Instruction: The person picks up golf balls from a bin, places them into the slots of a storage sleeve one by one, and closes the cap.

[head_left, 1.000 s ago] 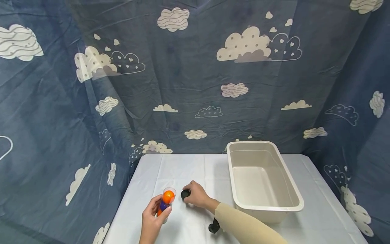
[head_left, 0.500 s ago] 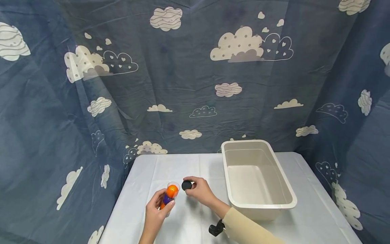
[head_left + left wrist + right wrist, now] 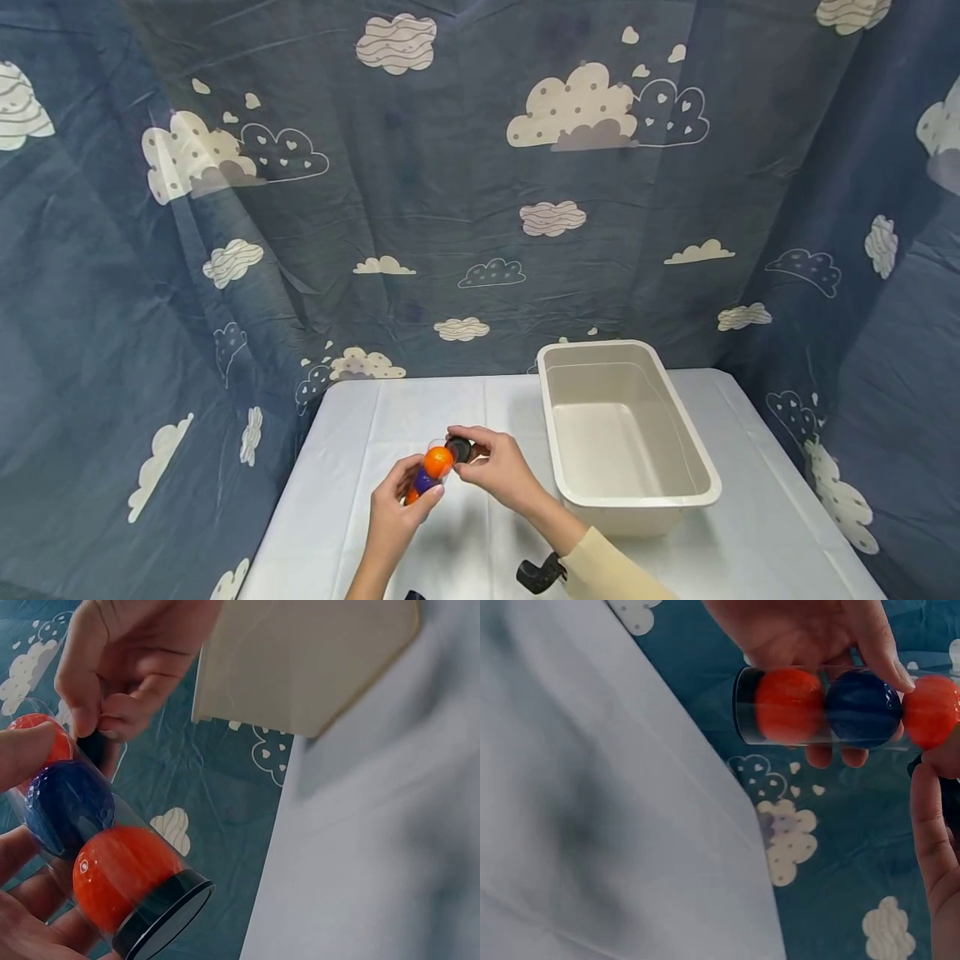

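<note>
Pinching a small black round cap (image 3: 460,450), the right hand (image 3: 497,468) holds it just beside the open top of the clear plastic tube of orange and blue balls (image 3: 427,481), which the left hand (image 3: 396,515) grips, tilted up toward the cap.

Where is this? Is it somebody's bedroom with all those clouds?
Probably not a bedroom. It looks like a small set-up corner for filming: blue cloud-print cloth hangs on all sides as a backdrop, and a table with a white cover holds only a beige tub.
</note>
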### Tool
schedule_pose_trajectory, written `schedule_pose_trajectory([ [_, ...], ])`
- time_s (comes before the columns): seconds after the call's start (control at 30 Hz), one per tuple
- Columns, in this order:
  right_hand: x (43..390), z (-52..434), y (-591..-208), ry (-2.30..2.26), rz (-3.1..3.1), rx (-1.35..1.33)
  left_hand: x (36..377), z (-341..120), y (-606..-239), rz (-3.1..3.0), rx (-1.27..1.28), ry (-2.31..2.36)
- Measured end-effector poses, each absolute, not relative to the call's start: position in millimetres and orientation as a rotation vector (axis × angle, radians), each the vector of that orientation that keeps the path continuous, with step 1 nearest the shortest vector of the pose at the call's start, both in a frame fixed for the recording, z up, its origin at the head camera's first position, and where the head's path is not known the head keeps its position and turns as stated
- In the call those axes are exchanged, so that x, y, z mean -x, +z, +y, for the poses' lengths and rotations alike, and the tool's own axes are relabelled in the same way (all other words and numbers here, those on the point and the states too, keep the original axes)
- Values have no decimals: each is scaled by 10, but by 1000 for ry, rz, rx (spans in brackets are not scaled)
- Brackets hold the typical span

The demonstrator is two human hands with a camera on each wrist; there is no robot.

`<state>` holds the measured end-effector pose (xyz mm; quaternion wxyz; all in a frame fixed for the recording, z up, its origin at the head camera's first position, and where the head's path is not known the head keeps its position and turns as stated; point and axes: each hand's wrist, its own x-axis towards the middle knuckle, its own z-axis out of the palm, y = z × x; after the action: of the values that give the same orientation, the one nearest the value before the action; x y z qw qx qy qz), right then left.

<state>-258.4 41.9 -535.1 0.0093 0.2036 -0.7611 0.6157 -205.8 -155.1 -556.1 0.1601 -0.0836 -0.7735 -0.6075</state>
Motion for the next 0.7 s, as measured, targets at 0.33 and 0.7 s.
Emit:
schedule_pose_trajectory([
  [0.33,2452,579,-5163,2053,-2248,-656,2061,-1462,-5508,-2196,266,-1775],
  [0.7,2401,815,-4908,1924,-2300,-780,1977,-1272,-5346,-2263,255,-1770],
])
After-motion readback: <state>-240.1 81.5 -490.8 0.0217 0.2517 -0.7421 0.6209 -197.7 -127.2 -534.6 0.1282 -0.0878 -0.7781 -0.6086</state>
